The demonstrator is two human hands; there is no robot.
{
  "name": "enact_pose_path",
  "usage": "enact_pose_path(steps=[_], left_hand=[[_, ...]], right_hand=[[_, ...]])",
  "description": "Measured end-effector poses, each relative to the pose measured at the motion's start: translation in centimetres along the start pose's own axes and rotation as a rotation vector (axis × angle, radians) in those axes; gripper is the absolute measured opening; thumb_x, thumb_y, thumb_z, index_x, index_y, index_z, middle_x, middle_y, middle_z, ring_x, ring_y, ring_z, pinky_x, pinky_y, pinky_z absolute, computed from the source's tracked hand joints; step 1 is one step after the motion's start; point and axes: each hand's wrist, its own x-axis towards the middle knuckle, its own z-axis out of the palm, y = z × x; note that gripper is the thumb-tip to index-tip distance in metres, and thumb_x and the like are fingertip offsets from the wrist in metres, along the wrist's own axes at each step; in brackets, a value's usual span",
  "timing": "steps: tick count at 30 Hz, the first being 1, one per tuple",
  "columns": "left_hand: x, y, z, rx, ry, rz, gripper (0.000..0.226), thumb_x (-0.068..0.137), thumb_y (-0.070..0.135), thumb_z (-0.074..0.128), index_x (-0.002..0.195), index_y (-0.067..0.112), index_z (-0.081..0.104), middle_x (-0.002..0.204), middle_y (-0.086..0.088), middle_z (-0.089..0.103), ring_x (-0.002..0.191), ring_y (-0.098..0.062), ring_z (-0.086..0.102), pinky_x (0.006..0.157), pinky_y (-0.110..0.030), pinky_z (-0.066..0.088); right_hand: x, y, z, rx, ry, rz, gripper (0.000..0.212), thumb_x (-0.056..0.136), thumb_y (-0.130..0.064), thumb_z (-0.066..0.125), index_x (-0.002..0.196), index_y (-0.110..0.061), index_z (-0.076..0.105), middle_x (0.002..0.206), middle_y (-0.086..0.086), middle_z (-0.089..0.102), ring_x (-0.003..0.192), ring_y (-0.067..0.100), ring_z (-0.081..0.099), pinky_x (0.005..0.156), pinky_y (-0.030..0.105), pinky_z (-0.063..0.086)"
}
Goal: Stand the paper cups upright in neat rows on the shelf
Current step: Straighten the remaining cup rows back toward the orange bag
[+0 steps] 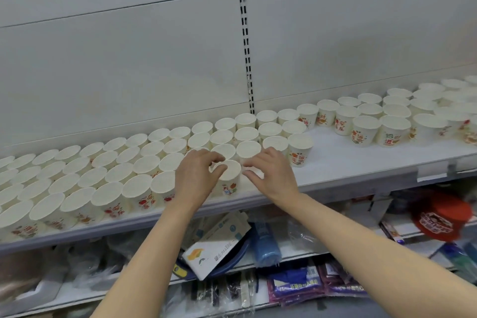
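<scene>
Several white paper cups [108,175] with red and orange print stand upright in packed rows along the white shelf [343,162]. One cup [230,175] stands at the front edge of the rows, between my hands. My left hand [195,175] pinches its rim from the left with thumb and forefinger. My right hand [271,173] is just to its right, fingers slightly curled and pointing at the cup; touching or not, I cannot tell. A looser group of cups [395,121] stands further right.
A bare stretch of shelf lies between the two cup groups. The grey back panel has a slotted upright [246,41]. On the lower shelf lie packaged goods, a blue bottle [264,245], a white carton [214,253] and a red lid [438,217].
</scene>
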Motion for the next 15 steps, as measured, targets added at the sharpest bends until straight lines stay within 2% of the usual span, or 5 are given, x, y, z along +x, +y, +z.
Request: enact_pose_path(steps=[4,8,12,15], left_hand=[[2.7,5.1,2.3,-0.041,-0.030,0.082,0.013,0.087,0.040,0.066,0.098,0.036,0.071,0.090,0.016,0.065,0.090,-0.009,0.053,0.065,-0.026,0.038],[6.0,10.4,5.2,-0.076,-0.065,0.146,0.010,0.087,0.036,0.066,0.094,0.035,0.072,0.086,0.014,0.065,0.089,-0.009,0.054,0.065,-0.028,0.038],[10.0,15.3,8.5,-0.045,-0.108,0.163,0.011,0.087,0.035,0.063,0.092,0.033,0.072,0.088,0.013,0.066,0.090,-0.012,0.054,0.065,-0.029,0.040],[13.2,18.5,11.0,0.003,-0.152,0.126,0.013,0.087,0.028,0.061,0.089,0.027,0.073,0.089,0.007,0.068,0.091,-0.016,0.057,0.065,-0.029,0.041]], right_hand=[[-1.3,4.5,-4.2,-0.104,0.079,0.038,0.016,0.084,-0.034,0.062,0.082,-0.020,0.071,0.078,-0.007,0.067,0.080,0.020,0.052,0.069,0.029,0.036],[-2.1,10.2,-9.0,-0.221,0.120,0.107,0.011,0.081,-0.029,0.070,0.080,-0.019,0.071,0.078,-0.007,0.068,0.079,0.020,0.054,0.068,0.032,0.040],[-1.9,16.3,-13.4,-0.274,0.132,0.171,0.004,0.078,-0.023,0.072,0.077,-0.020,0.070,0.075,-0.008,0.068,0.077,0.022,0.055,0.070,0.032,0.039],[-0.4,21.0,-15.5,-0.311,0.098,0.215,0.008,0.074,-0.016,0.077,0.074,-0.018,0.070,0.072,-0.006,0.067,0.075,0.023,0.053,0.069,0.031,0.035]])
